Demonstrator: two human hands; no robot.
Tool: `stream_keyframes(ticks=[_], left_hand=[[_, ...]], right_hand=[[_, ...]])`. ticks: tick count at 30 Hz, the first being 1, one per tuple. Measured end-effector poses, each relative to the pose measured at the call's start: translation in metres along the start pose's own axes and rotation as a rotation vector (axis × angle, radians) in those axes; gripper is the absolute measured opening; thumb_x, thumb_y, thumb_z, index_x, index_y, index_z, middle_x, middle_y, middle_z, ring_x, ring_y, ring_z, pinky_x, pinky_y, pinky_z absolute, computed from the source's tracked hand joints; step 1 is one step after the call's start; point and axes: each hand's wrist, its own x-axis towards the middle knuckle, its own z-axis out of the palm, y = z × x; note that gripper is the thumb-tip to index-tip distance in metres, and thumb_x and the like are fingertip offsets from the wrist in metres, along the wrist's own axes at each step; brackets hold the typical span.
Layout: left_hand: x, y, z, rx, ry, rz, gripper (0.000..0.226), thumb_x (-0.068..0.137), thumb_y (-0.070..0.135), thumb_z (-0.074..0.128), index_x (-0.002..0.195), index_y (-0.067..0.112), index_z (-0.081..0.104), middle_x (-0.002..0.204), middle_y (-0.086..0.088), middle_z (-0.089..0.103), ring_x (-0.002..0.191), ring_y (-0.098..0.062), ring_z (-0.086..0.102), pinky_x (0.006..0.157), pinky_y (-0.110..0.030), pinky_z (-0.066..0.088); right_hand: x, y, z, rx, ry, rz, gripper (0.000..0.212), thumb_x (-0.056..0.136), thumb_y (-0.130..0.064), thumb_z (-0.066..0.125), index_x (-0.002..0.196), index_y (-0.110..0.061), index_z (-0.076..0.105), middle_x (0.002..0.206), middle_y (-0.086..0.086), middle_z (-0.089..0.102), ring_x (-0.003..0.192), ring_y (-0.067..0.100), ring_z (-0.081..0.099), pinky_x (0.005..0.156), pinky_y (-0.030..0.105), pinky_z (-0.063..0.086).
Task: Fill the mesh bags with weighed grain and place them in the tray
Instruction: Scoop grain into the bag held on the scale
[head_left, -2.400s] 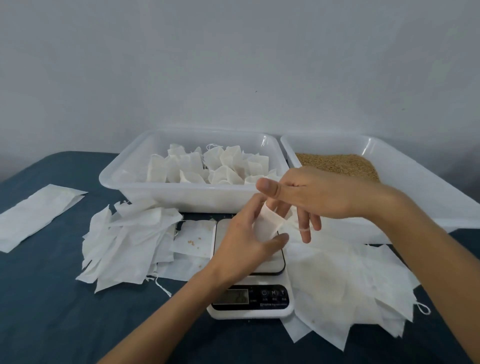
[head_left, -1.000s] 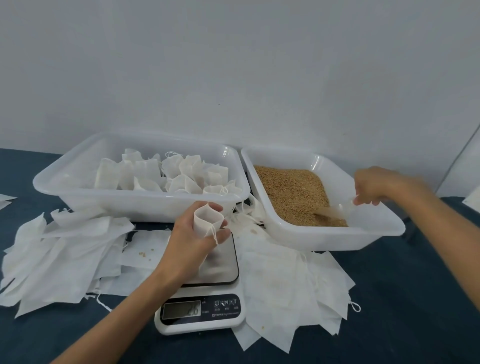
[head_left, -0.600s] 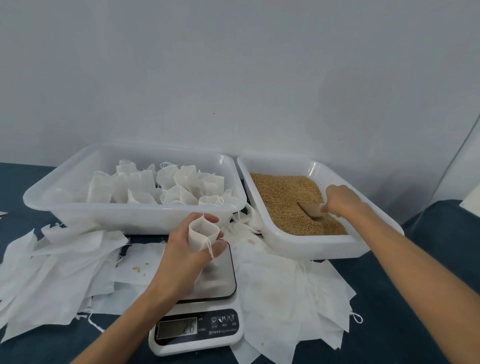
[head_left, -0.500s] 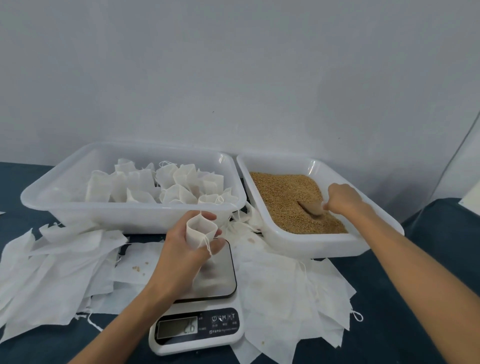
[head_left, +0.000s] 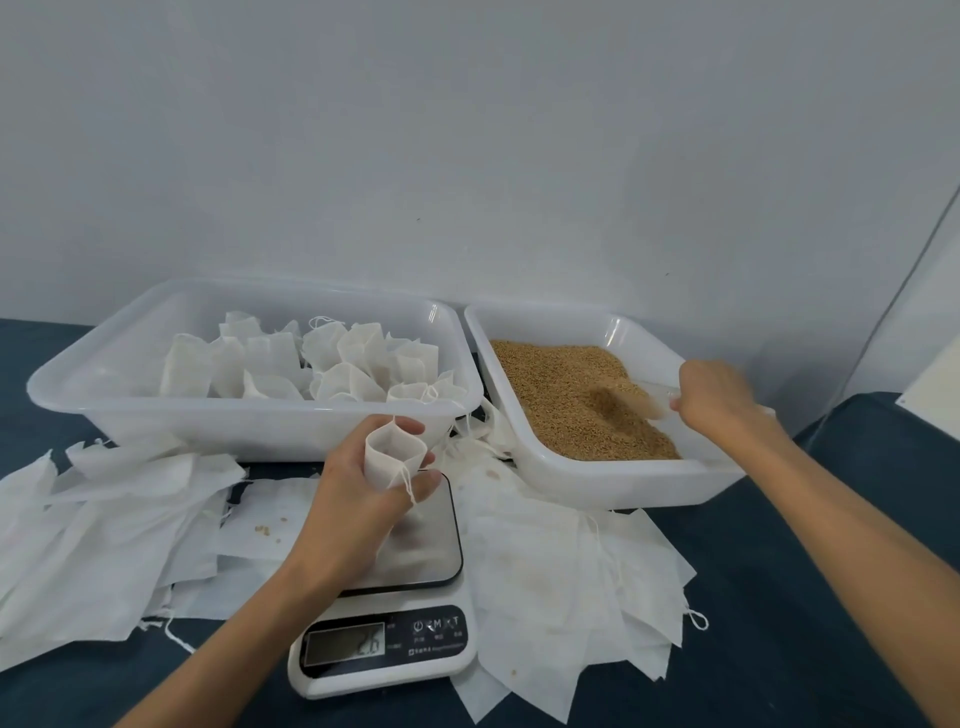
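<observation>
My left hand (head_left: 358, 499) grips a small white mesh bag (head_left: 390, 457) with its mouth held open, above the steel plate of a white kitchen scale (head_left: 415, 551). My right hand (head_left: 714, 397) holds a clear scoop (head_left: 636, 400) whose bowl, blurred, carries brown grain (head_left: 566, 395) just above the heap in the right white tray (head_left: 613, 478). The left white tray (head_left: 249, 421) holds several filled white bags (head_left: 332, 364).
Flat empty mesh bags lie in a pile left of the scale (head_left: 104, 525) and in another pile right of it (head_left: 571, 571). A few loose grains (head_left: 264, 530) lie on one sheet. A dark blue cloth (head_left: 810, 545) covers the table; a pale wall stands behind the trays.
My right hand left the bag, reached into the grain tray, took the scoop and dug it through the grain, then drew it back to the right. The left hand stays holding the bag open.
</observation>
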Motion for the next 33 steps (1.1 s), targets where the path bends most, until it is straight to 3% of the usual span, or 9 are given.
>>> stream_keyframes(ticks=[5, 8, 14, 18, 21, 24, 27, 30, 33], left_hand=[[0.000, -0.001, 0.000, -0.001, -0.001, 0.003, 0.033, 0.084, -0.002, 0.082, 0.107, 0.015, 0.067, 0.087, 0.001, 0.076, 0.076, -0.003, 0.070, 0.065, -0.018, 0.054], [0.000, -0.001, 0.000, 0.004, -0.003, 0.006, 0.032, 0.085, -0.001, 0.081, 0.108, 0.016, 0.068, 0.089, 0.000, 0.077, 0.077, -0.003, 0.071, 0.065, -0.018, 0.055], [0.001, -0.001, -0.001, -0.022, -0.010, -0.006, 0.030, 0.086, 0.001, 0.081, 0.109, 0.016, 0.068, 0.088, -0.002, 0.076, 0.077, -0.006, 0.069, 0.066, -0.020, 0.055], [0.000, 0.001, 0.001, -0.010, -0.052, -0.012, 0.031, 0.085, 0.009, 0.084, 0.110, 0.020, 0.069, 0.093, -0.001, 0.077, 0.084, -0.007, 0.072, 0.071, -0.020, 0.057], [-0.002, 0.001, 0.002, -0.038, -0.058, -0.018, 0.036, 0.078, 0.022, 0.089, 0.109, 0.022, 0.070, 0.095, -0.002, 0.077, 0.088, -0.010, 0.073, 0.073, -0.020, 0.055], [-0.004, 0.002, 0.002, -0.014, -0.039, -0.026, 0.038, 0.072, 0.032, 0.083, 0.107, 0.025, 0.070, 0.096, -0.002, 0.077, 0.093, -0.021, 0.073, 0.080, -0.036, 0.061], [-0.005, 0.002, 0.002, -0.009, -0.056, -0.028, 0.038, 0.073, 0.032, 0.081, 0.107, 0.021, 0.070, 0.096, 0.000, 0.077, 0.095, -0.023, 0.073, 0.088, -0.048, 0.060], [-0.005, 0.001, 0.005, -0.018, -0.080, -0.009, 0.037, 0.075, 0.031, 0.081, 0.105, 0.013, 0.068, 0.096, -0.006, 0.076, 0.091, -0.024, 0.071, 0.083, -0.038, 0.059], [-0.006, 0.000, 0.006, -0.042, -0.089, 0.017, 0.031, 0.080, 0.027, 0.081, 0.103, 0.011, 0.068, 0.095, -0.009, 0.073, 0.085, -0.015, 0.067, 0.078, -0.029, 0.055]], right_hand=[[-0.004, 0.003, 0.006, 0.239, -0.037, -0.007, 0.037, 0.093, -0.018, 0.068, 0.063, -0.007, 0.051, 0.059, 0.008, 0.049, 0.052, 0.021, 0.044, 0.050, 0.030, 0.034], [-0.013, 0.001, 0.010, 0.430, -0.069, -0.076, 0.023, 0.096, -0.021, 0.067, 0.086, -0.001, 0.071, 0.084, 0.015, 0.072, 0.079, 0.031, 0.068, 0.074, 0.039, 0.052], [-0.037, -0.016, -0.007, 0.687, -0.062, -0.271, 0.016, 0.094, -0.016, 0.068, 0.108, -0.007, 0.069, 0.107, 0.003, 0.071, 0.105, 0.017, 0.063, 0.096, 0.033, 0.047], [-0.057, -0.031, -0.034, 0.788, -0.070, -0.493, 0.016, 0.093, -0.015, 0.068, 0.107, -0.022, 0.070, 0.104, -0.014, 0.071, 0.103, -0.002, 0.063, 0.083, 0.009, 0.042], [-0.071, -0.045, -0.057, 0.788, -0.077, -0.657, 0.017, 0.091, -0.026, 0.069, 0.103, -0.038, 0.069, 0.104, -0.027, 0.070, 0.104, -0.011, 0.061, 0.081, 0.003, 0.041], [-0.085, -0.060, -0.075, 0.768, -0.066, -0.784, 0.020, 0.085, -0.041, 0.065, 0.104, -0.044, 0.068, 0.108, -0.032, 0.067, 0.105, -0.012, 0.060, 0.084, 0.001, 0.040], [-0.092, -0.069, -0.087, 0.726, -0.038, -0.848, 0.027, 0.081, -0.052, 0.063, 0.107, -0.046, 0.068, 0.106, -0.031, 0.067, 0.106, -0.010, 0.059, 0.089, 0.012, 0.042], [-0.093, -0.074, -0.095, 0.675, 0.010, -0.895, 0.024, 0.086, -0.038, 0.067, 0.110, -0.036, 0.072, 0.102, -0.025, 0.069, 0.101, -0.012, 0.056, 0.102, 0.030, 0.035], [-0.092, -0.076, -0.101, 0.626, 0.035, -0.912, 0.025, 0.089, -0.025, 0.070, 0.112, -0.030, 0.073, 0.106, -0.021, 0.069, 0.102, -0.010, 0.058, 0.120, 0.034, 0.017]])
